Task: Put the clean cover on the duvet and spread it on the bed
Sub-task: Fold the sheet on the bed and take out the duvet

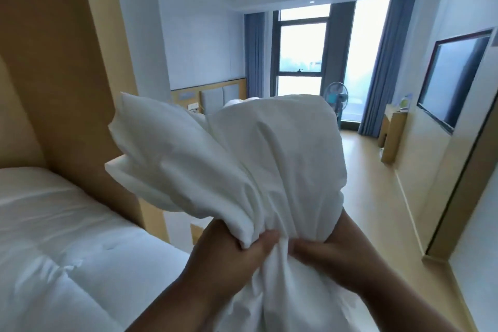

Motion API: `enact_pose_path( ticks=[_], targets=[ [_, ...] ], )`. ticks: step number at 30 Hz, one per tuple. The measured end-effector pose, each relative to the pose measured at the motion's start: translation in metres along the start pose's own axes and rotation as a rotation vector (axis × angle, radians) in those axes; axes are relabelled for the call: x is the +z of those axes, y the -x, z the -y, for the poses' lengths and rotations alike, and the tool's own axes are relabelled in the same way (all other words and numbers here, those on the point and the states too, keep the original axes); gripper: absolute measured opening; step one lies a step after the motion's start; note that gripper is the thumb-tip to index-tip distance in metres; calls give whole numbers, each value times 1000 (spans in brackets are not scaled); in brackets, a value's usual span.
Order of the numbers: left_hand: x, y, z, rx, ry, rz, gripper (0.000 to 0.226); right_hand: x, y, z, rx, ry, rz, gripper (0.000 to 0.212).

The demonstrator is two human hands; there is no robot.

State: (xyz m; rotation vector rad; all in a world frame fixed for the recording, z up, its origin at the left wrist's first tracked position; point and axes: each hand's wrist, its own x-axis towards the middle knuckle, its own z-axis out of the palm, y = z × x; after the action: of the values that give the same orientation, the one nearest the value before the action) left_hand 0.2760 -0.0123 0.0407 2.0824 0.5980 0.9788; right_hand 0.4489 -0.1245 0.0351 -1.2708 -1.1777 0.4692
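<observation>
Beside the white padded duvet on the bed (67,224), both hands, left hand (229,259) and right hand (331,256), squeeze the bunched soft white cloth cover (242,159); it looks light and floppy, best held by its corners.

1. Your left hand (229,256) is raised in front of you, its fingers curled and its thumb pressed into a gathered bunch of the white cover (242,159).
2. Your right hand (331,253) grips the same bunch just right of the left, thumb toward it, the two hands almost touching.
3. Both bare forearms rise from the bottom edge and converge under the cover.
</observation>
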Motion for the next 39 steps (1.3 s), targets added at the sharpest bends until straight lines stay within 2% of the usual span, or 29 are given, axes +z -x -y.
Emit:
enact_pose_path(
  ticks=[2, 5, 7, 9, 11, 13, 16, 22, 25, 30, 35, 39],
  targets=[
    [44, -18, 4, -32, 79, 76, 36, -47, 5, -31, 63, -7, -81, 72],
    [116, -42, 32, -170, 222, 171, 40, -122, 13, -82, 214, -56, -141, 74],
    [162, -49, 57, -314, 340, 166, 39, -164, 17, -113, 306, -82, -138, 77],
    [195, -55, 79, -495, 428, 152, 53, -199, 18, -141, 407, -106, -144, 80],
    [210, -59, 99, -615, 506, 108, 47, -231, 18, -163, 501, -108, -151, 79],
    [212, -66, 116, -653, 560, 61, 33, -261, 14, -184, 582, -106, -146, 78],
    [214, -78, 141, -693, 607, 15, 32, -286, -4, -215, 659, -126, -144, 80],
    [220, -134, 206, -787, 674, -59, 35, -265, -93, -285, 750, -125, -190, 44],
    [205, -186, 255, -829, 677, -97, 35, -250, -163, -315, 767, -119, -183, 35],
    [171, -297, 311, -821, 647, -209, 23, -224, -280, -349, 757, -136, -133, 39],
    [144, -378, 355, -766, 658, -214, 26, -199, -380, -386, 716, -199, -137, 46],
    [126, -414, 403, -754, 582, -329, 36, -168, -470, -434, 722, -231, -25, 53]
  ],
)
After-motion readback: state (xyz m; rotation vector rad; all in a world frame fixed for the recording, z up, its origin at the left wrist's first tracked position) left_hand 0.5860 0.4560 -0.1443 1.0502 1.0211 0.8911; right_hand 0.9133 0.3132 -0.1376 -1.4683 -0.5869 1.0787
